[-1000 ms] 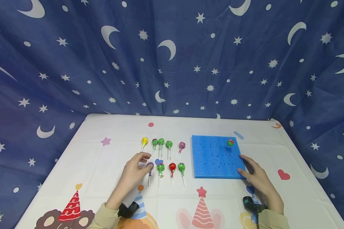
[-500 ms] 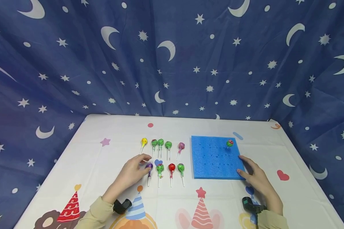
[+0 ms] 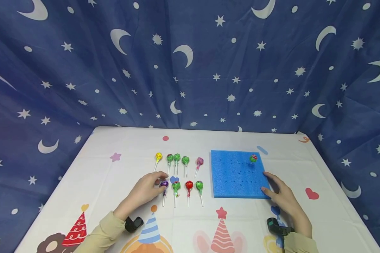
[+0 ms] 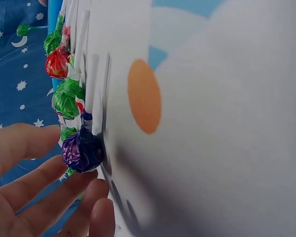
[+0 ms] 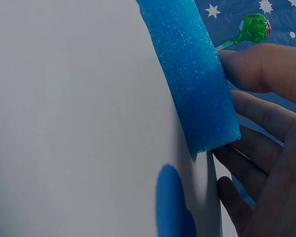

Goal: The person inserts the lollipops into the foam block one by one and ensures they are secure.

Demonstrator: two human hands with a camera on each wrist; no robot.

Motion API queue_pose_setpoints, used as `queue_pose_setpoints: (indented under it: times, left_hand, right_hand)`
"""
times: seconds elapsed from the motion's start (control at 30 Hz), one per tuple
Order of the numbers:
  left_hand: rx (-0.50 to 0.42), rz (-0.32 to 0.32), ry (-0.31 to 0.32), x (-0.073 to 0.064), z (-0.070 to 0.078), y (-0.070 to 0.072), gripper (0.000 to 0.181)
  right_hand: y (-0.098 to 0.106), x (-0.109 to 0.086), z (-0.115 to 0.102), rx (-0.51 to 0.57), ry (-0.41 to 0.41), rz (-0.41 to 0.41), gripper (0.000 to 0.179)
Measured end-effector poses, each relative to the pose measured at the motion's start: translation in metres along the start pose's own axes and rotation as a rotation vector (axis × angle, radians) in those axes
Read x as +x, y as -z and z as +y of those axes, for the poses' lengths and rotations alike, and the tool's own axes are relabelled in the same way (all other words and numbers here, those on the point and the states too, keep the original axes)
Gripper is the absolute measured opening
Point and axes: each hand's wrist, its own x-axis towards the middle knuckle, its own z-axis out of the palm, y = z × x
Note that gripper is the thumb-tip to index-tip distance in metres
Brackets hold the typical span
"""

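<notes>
My left hand is by a purple-wrapped lollipop that lies at the left end of the front row. In the left wrist view the thumb and spread fingers stand loosely about its head. Beside it lie a green lollipop, a red lollipop and another green lollipop, sticks toward me. My right hand rests at the right edge of a blue foam block, thumb near its front corner, fingers along the side. A green-and-red lollipop stands upright in the block's back right part.
Behind the front row lie a yellow lollipop, several green ones and a pink lollipop. Small holes dot the foam. A printed white cloth covers the table, with a blue star-patterned curtain behind it.
My left thumb has drawn back from over the purple lollipop's head, and the left forearm has shifted left. The purple lollipop lies slightly further left. My right hand stays at the foam block.
</notes>
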Motion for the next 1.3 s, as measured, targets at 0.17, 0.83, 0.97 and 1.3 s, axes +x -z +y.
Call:
queue_pose_setpoints:
  times: [0.17, 0.83, 0.97, 1.3]
  left_hand:
    - [0.004, -0.019, 0.000, 0.0016, 0.0008, -0.0012, 0.031]
    - [0.013, -0.019, -0.032, 0.0043, 0.0013, -0.0004, 0.028]
    - [0.007, -0.013, -0.034, 0.0045, 0.0012, -0.0011, 0.025]
    - [0.011, 0.000, -0.035, 0.0042, -0.0007, -0.0016, 0.020]
  right_hand:
    - [-0.0001, -0.0004, 0.0001, 0.002, -0.001, 0.001, 0.074]
    - [0.0007, -0.0019, -0.0031, 0.006, -0.010, -0.001, 0.073]
    - [0.0009, -0.0020, -0.0035, 0.005, -0.011, 0.000, 0.074]
    - [0.0009, -0.0020, -0.0034, 0.009, -0.016, -0.006, 0.074]
